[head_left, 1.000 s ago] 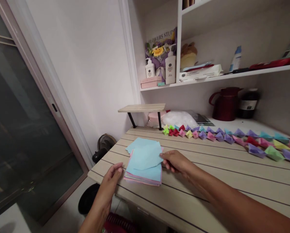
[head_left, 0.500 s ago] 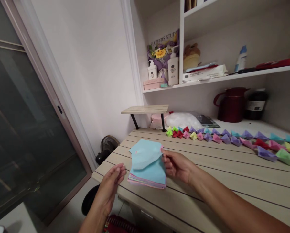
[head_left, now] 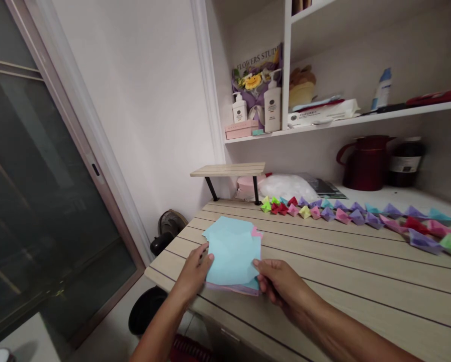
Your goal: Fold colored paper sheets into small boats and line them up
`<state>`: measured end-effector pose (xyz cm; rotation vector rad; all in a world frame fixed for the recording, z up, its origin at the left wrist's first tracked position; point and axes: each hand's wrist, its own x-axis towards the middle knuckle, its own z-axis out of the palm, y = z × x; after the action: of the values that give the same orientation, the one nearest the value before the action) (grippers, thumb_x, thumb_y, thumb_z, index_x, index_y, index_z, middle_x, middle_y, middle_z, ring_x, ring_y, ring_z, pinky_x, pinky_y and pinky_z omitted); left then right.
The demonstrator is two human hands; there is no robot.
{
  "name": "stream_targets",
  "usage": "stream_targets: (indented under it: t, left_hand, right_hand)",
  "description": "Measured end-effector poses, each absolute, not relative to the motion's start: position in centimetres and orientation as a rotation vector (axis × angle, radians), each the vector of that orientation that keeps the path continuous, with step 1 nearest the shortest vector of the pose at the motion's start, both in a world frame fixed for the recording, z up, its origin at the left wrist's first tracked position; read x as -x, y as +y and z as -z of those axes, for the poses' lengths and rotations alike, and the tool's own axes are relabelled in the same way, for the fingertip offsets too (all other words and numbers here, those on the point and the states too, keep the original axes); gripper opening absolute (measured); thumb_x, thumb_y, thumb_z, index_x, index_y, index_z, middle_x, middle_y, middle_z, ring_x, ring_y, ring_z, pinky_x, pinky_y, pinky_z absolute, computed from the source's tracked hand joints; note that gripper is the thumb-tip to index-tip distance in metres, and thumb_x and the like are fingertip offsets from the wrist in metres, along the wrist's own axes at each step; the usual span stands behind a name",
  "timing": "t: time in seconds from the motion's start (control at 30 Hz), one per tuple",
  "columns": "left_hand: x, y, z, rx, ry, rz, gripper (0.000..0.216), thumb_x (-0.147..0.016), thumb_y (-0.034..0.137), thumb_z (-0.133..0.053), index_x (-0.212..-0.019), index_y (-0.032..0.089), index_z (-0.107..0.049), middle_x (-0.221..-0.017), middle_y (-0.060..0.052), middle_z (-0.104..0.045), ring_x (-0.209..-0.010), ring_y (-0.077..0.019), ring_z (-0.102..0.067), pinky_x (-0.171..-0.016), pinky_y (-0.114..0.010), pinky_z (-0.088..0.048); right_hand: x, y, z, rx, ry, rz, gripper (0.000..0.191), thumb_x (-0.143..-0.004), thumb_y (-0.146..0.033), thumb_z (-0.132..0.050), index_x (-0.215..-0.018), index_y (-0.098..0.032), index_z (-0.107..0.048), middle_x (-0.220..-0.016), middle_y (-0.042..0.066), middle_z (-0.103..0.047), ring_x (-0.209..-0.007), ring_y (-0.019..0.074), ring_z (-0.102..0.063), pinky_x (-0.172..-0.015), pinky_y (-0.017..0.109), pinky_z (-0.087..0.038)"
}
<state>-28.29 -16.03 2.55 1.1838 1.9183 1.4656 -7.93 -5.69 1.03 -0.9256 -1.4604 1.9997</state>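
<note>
A light blue sheet of paper lies over a stack of coloured paper near the front left of the table. My right hand pinches the sheet's right edge between thumb and fingers. At its left edge is my left hand, thumb on the paper and fingers curled beside it; the fingertips are partly hidden. More blue paper and a pink corner show behind the sheet.
Rows of small folded paper pieces run along the table's back right. A small raised shelf stands at the back left corner. Behind are a dark red jug and a dark bottle. A black bin sits below the left edge.
My right hand has brought the blue sheet down and toward me, and it now lies flatter over the stack. My left hand has moved right and up to the sheet's left edge.
</note>
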Motion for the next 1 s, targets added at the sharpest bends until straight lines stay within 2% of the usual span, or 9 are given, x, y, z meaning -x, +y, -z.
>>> stream_targets:
  t: [0.1, 0.27, 0.43, 0.5, 0.6, 0.67, 0.73, 0.83, 1.0]
  left_hand:
    - [28.5, -15.0, -2.6, -1.292, 2.009, -1.454, 0.05, -0.073, 0.044, -0.063, -0.115, 0.017, -0.064, -0.123, -0.014, -0.061, -0.113, -0.0293, -0.055, -0.094, -0.037, -0.042]
    - [28.9, -13.8, -2.6, -1.342, 2.048, -1.358, 0.035, -0.065, 0.038, -0.069, -0.095, 0.021, -0.07, -0.103, -0.01, -0.07, -0.106, -0.0303, -0.058, -0.093, -0.036, -0.041]
    - [30.3, -13.7, -2.5, -1.328, 2.148, -1.264, 0.055, -0.068, 0.041, -0.066, -0.118, 0.018, -0.061, -0.101, -0.011, -0.07, -0.095, -0.028, -0.062, -0.086, -0.034, -0.042]
    - [30.9, -13.7, -2.6, -1.302, 2.192, -1.214, 0.059, -0.07, 0.046, -0.064, -0.12, 0.016, -0.058, -0.093, -0.011, -0.071, -0.087, -0.0281, -0.063, -0.081, -0.035, -0.043]
    - [31.0, -13.5, -3.0, -1.288, 2.25, -1.146, 0.042, -0.067, 0.052, -0.066, -0.094, 0.019, -0.067, -0.081, -0.01, -0.07, -0.086, -0.0301, -0.062, -0.082, -0.037, -0.041]
    - [30.0, -13.3, -3.3, -1.299, 2.296, -1.108, 0.032, -0.063, 0.051, -0.069, -0.072, 0.021, -0.066, -0.077, -0.012, -0.07, -0.094, -0.0343, -0.06, -0.088, -0.041, -0.037]
    - [28.5, -13.2, -3.3, -1.312, 2.357, -1.09, 0.03, -0.061, 0.048, -0.071, -0.066, 0.02, -0.063, -0.083, -0.016, -0.07, -0.106, -0.0396, -0.053, -0.094, -0.047, -0.031]
    - [26.1, -13.6, -3.0, -1.348, 2.466, -1.039, 0.031, -0.067, 0.042, -0.067, -0.081, 0.015, -0.065, -0.105, -0.025, -0.066, -0.116, -0.0435, -0.045, -0.098, -0.054, -0.024]
    - [24.5, -14.9, -1.2, -1.44, 2.597, -0.856, 0.048, -0.08, 0.04, -0.053, -0.118, 0.01, -0.057, -0.13, -0.026, -0.053, -0.123, -0.0404, -0.042, -0.099, -0.052, -0.024]
  right_hand:
    - [7.8, -6.0, -1.0, 0.897, -1.473, -1.974, 0.038, -0.078, -0.048, -0.058, -0.059, -0.016, -0.051, -0.045, -0.001, -0.057, -0.029, 0.0039, -0.037, -0.035, 0.017, -0.016]
    - [7.8, -6.9, -1.2, 0.907, -1.556, -1.951, 0.04, -0.076, -0.052, -0.059, -0.057, -0.017, -0.05, -0.045, -0.001, -0.057, -0.029, 0.0045, -0.037, -0.034, 0.019, -0.017]
    - [7.1, -5.8, -0.8, 0.959, -1.771, -1.772, 0.051, -0.082, -0.062, -0.046, -0.054, -0.018, -0.049, -0.036, -0.004, -0.047, -0.028, 0.006, -0.033, -0.034, 0.02, -0.019]
    - [6.7, -4.3, -0.7, 1.013, -1.73, -1.682, 0.049, -0.084, -0.062, -0.042, -0.062, -0.019, -0.05, -0.042, -0.004, -0.05, -0.029, 0.0064, -0.034, -0.034, 0.02, -0.02]
    - [6.6, -1.9, -1.0, 1.127, -1.796, -1.521, 0.047, -0.085, -0.063, -0.043, -0.076, -0.019, -0.058, -0.063, 0.002, -0.063, -0.037, 0.0088, -0.045, -0.039, 0.022, -0.028]
    - [7.2, -0.6, -1.3, 1.202, -2.007, -1.315, 0.052, -0.083, -0.067, -0.042, -0.074, -0.019, -0.061, -0.069, 0.007, -0.067, -0.049, 0.0141, -0.056, -0.046, 0.025, -0.036]
    - [8.0, 0.2, -1.5, 1.225, -2.089, -1.21, 0.053, -0.076, -0.07, -0.051, -0.07, -0.019, -0.064, -0.075, 0.011, -0.069, -0.069, 0.0226, -0.064, -0.056, 0.028, -0.041]
    - [9.1, 0.6, -1.5, 1.218, -2.124, -1.192, 0.047, -0.067, -0.065, -0.065, -0.069, -0.019, -0.067, -0.08, 0.013, -0.07, -0.086, 0.0318, -0.064, -0.067, 0.034, -0.043]
    - [9.1, 0.0, -1.1, 1.051, -2.148, -1.315, 0.028, -0.059, -0.041, -0.078, -0.075, -0.02, -0.07, -0.087, 0.008, -0.069, -0.095, 0.0312, -0.059, -0.079, 0.036, -0.043]
